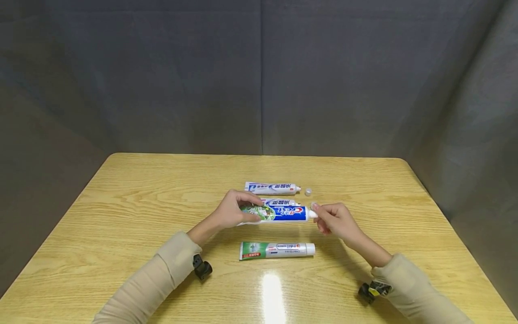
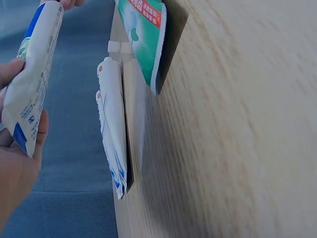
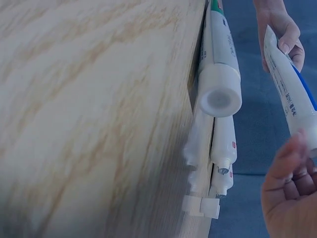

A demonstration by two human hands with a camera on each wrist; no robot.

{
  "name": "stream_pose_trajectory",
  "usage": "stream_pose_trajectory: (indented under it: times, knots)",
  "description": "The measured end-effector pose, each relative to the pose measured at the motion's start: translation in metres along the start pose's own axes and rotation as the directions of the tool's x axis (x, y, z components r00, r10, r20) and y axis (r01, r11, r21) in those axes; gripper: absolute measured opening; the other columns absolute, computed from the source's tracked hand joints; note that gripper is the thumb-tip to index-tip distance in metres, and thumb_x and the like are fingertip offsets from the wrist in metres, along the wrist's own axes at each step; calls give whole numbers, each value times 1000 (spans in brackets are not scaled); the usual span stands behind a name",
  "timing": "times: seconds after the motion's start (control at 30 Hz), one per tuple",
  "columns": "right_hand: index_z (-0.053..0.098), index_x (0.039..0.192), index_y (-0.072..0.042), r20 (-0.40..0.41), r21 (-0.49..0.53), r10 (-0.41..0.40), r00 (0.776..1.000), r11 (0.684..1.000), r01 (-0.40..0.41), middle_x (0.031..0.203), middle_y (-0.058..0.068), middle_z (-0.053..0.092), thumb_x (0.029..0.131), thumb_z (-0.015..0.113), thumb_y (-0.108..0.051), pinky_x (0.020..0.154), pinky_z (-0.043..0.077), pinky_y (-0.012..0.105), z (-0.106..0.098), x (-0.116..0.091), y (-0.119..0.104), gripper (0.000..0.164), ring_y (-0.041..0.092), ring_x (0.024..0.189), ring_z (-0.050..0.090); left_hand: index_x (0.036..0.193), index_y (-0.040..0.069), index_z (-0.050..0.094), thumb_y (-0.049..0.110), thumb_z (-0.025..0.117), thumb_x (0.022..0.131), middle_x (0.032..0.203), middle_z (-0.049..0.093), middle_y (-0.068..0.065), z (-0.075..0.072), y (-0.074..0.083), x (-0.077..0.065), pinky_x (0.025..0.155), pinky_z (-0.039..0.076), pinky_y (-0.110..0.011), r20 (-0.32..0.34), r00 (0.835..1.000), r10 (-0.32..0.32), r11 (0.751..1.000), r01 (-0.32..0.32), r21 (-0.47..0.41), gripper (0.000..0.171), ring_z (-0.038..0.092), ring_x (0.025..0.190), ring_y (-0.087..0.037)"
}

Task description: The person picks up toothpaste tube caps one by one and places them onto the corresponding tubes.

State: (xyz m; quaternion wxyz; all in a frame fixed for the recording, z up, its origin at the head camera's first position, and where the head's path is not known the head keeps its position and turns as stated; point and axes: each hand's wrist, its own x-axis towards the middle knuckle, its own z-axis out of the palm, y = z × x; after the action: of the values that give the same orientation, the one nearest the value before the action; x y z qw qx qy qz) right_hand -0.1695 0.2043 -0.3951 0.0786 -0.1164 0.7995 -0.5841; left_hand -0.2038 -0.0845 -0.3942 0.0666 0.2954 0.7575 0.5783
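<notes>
Above the table, my left hand (image 1: 234,209) grips a blue, white and green Crest toothpaste tube (image 1: 288,213) by its flat tail half. At the tube's other end, my right hand (image 1: 337,220) pinches the white cap (image 1: 312,213) between thumb and fingers. In the right wrist view the fingertips (image 3: 296,148) are blurred at that end. Behind the held tube lie two white toothpaste tubes, the far tube (image 1: 272,188) and a nearer tube (image 1: 279,202) partly hidden. Their nozzles (image 3: 224,166) show uncapped in the right wrist view.
A green and silver toothpaste tube (image 1: 279,250) lies nearer to me with its white cap (image 1: 310,249) on. One loose white cap (image 1: 308,192) sits right of the far tube. Grey curtains (image 1: 259,81) stand around the wooden table (image 1: 133,216).
</notes>
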Motion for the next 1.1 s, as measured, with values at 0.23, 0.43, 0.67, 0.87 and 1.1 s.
stream_pose_trajectory:
  times: [0.23, 0.43, 0.67, 0.87, 1.1]
  knots:
    - [57, 102, 13, 28, 33, -187, 982, 982, 186, 75, 12, 63, 87, 56, 1, 57, 51, 29, -4, -4, 2, 19, 14, 64, 61, 96, -7, 67, -4, 74, 68, 98, 64, -17, 0, -2, 0, 77, 49, -31, 5, 1000, 2, 1000, -2, -12, 29, 60, 88, -22]
    - [57, 101, 12, 10, 35, -183, 983, 983, 182, 79, 13, 65, 79, 64, 6, 62, 53, 32, -4, -6, 1, 23, 15, 68, 63, 96, -6, 66, -5, 74, 68, 96, 65, -16, 0, -3, -1, 79, 49, -31, -1, 1000, 5, 1000, -5, -22, 29, 61, 86, -21]
    - [60, 94, 13, -9, 21, -162, 987, 987, 162, 76, 20, 66, 79, 64, 6, 58, 53, 33, -3, -3, 2, 18, 16, 62, 63, 93, -6, 67, -5, 75, 68, 95, 64, -15, 1, -4, -1, 76, 49, -30, 4, 1000, -2, 1000, 2, -9, 26, 59, 84, -20]
    - [59, 93, 16, -11, 37, -143, 990, 989, 144, 74, 12, 68, 79, 63, 7, 58, 53, 32, -4, -2, 3, 17, 13, 62, 63, 96, -5, 67, -2, 75, 68, 99, 63, -15, 1, -4, -1, 78, 49, -29, 2, 1000, -29, 999, 29, 28, 30, 58, 88, -21]
    - [55, 98, 20, -5, 134, -82, 997, 988, 82, 76, 0, 68, 79, 63, 8, 63, 53, 31, -2, -2, 5, 24, 12, 66, 64, 96, -1, 69, 1, 77, 68, 99, 62, -9, 0, -9, -1, 74, 49, -27, 25, 999, -29, 995, 26, 96, 29, 57, 88, -18]
